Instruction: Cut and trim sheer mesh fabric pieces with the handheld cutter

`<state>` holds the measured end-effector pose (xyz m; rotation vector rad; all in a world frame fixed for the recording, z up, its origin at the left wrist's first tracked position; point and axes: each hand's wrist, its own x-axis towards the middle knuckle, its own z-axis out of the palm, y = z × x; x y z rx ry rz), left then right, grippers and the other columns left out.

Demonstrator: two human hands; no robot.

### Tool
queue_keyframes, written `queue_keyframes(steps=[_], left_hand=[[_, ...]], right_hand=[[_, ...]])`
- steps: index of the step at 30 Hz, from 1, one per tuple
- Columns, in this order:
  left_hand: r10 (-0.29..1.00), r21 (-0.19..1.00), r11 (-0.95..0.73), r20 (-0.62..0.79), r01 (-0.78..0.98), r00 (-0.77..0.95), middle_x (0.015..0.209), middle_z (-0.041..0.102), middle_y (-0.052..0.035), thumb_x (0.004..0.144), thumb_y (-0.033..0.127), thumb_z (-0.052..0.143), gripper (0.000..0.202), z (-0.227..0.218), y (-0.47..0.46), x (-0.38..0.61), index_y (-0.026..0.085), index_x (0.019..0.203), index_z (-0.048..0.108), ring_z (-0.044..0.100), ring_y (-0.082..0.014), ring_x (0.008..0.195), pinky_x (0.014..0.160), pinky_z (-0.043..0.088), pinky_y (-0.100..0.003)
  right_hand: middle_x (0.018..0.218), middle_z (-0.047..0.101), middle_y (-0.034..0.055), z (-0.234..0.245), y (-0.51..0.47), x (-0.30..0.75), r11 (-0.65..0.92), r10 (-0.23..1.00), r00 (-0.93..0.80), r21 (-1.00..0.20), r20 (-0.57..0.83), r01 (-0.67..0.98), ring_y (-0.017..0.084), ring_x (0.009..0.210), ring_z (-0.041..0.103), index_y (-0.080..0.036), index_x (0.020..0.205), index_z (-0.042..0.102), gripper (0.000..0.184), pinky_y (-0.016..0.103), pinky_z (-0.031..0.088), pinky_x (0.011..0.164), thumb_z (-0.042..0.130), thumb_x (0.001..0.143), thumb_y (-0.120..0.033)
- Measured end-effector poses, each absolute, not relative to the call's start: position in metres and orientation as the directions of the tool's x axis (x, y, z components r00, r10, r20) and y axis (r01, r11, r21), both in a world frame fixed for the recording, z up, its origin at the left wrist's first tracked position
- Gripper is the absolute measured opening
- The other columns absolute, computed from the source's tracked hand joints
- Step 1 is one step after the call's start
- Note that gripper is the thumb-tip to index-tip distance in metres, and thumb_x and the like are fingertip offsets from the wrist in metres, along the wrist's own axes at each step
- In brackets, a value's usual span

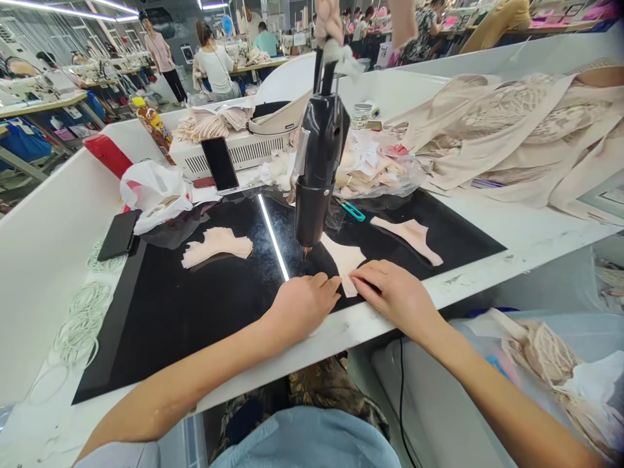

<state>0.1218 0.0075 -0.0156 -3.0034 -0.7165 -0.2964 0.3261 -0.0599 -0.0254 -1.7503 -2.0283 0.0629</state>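
Note:
A pale pink cut fabric piece lies on the black board just in front of me. My left hand is closed, its bunched fingertips at the left edge of this piece. On the other side, my right hand pinches its right edge between thumb and fingers. Above and slightly left of the fabric hangs a black hand-held tool with a copper-coloured tip pointing down. Similar fabric pieces lie to the left and to the right on the board.
Teal thread snips lie behind the tool. A black phone, pale elastic loops and a white plastic bag are at left. Another phone leans against a white box. Beige garments are heaped at right. People sit at machines beyond.

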Motion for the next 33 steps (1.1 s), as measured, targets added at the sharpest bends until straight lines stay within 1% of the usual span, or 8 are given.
queue_keyframes(steps=[4, 8, 12, 17, 21, 24, 33], left_hand=[[0.45, 0.013, -0.889, 0.214, 0.458, 0.867, 0.087, 0.065, -0.0006, 0.104, 0.031, 0.048, 0.028, -0.0164, 0.0074, 0.121, 0.018, 0.126, 0.059, 0.067, -0.0185, 0.072, 0.056, 0.042, -0.033], [0.431, 0.003, -0.896, 0.236, 0.443, 0.871, 0.085, 0.064, -0.0006, 0.105, 0.033, 0.047, 0.031, -0.0195, 0.0083, 0.1209, 0.019, 0.13, 0.058, 0.065, -0.0179, 0.069, 0.055, 0.042, -0.033], [0.401, 0.017, -0.912, 0.242, 0.409, 0.884, 0.083, 0.063, -0.0001, 0.106, 0.032, 0.043, 0.029, -0.0222, 0.009, 0.1192, 0.02, 0.127, 0.058, 0.065, -0.0169, 0.07, 0.057, 0.043, -0.032], [0.367, 0.042, -0.928, 0.281, 0.371, 0.887, 0.081, 0.062, 0.0009, 0.106, 0.03, 0.043, 0.028, -0.0238, 0.0088, 0.1143, 0.02, 0.127, 0.058, 0.065, -0.0164, 0.072, 0.058, 0.043, -0.032], [0.337, 0.025, -0.939, 0.268, 0.343, 0.902, 0.081, 0.06, 0.002, 0.104, 0.029, 0.046, 0.031, -0.0245, 0.0088, 0.1132, 0.025, 0.134, 0.056, 0.062, -0.0161, 0.068, 0.057, 0.042, -0.032], [0.331, 0.015, -0.941, 0.254, 0.338, 0.909, 0.081, 0.059, 0.0017, 0.104, 0.03, 0.046, 0.035, -0.0239, 0.0098, 0.1143, 0.028, 0.137, 0.055, 0.061, -0.016, 0.067, 0.057, 0.042, -0.031], [0.355, -0.001, -0.931, 0.223, 0.364, 0.908, 0.084, 0.06, -0.0007, 0.103, 0.031, 0.049, 0.03, -0.0184, 0.0093, 0.1175, 0.03, 0.13, 0.061, 0.061, -0.0152, 0.068, 0.058, 0.042, -0.029]], right_hand=[[0.092, 0.074, 0.003, -0.0231, -0.0589, 0.3287, 0.176, 0.952, -0.047, -0.415, 0.301, 0.893, 0.018, 0.086, 0.065, -0.021, 0.095, 0.073, 0.02, 0.035, 0.05, 0.079, 0.054, 0.098, -0.027], [0.091, 0.074, 0.0014, -0.0226, -0.0583, 0.3299, 0.159, 0.959, -0.017, -0.492, 0.282, 0.856, 0.017, 0.085, 0.065, -0.023, 0.094, 0.073, 0.018, 0.034, 0.051, 0.08, 0.056, 0.096, -0.026], [0.091, 0.073, 0.0009, -0.0235, -0.0579, 0.3304, 0.142, 0.964, 0.009, -0.544, 0.265, 0.827, 0.016, 0.086, 0.065, -0.023, 0.093, 0.073, 0.017, 0.034, 0.051, 0.081, 0.056, 0.096, -0.025], [0.09, 0.073, 0.0008, -0.0235, -0.0573, 0.3298, 0.123, 0.968, 0.031, -0.575, 0.249, 0.809, 0.017, 0.086, 0.064, -0.024, 0.092, 0.073, 0.017, 0.034, 0.05, 0.081, 0.056, 0.095, -0.026], [0.09, 0.073, 0.0007, -0.0224, -0.0575, 0.3289, 0.118, 0.969, 0.037, -0.59, 0.243, 0.799, 0.016, 0.086, 0.064, -0.024, 0.091, 0.073, 0.017, 0.034, 0.05, 0.081, 0.056, 0.095, -0.025], [0.091, 0.073, 0.0008, -0.0218, -0.0586, 0.3287, 0.116, 0.97, 0.039, -0.596, 0.241, 0.795, 0.017, 0.087, 0.064, -0.023, 0.09, 0.072, 0.017, 0.034, 0.049, 0.082, 0.056, 0.095, -0.025], [0.091, 0.074, 0.0013, -0.0223, -0.059, 0.3288, 0.102, 0.972, 0.049, -0.604, 0.228, 0.791, 0.018, 0.088, 0.064, -0.024, 0.09, 0.072, 0.018, 0.035, 0.049, 0.083, 0.055, 0.095, -0.026]])
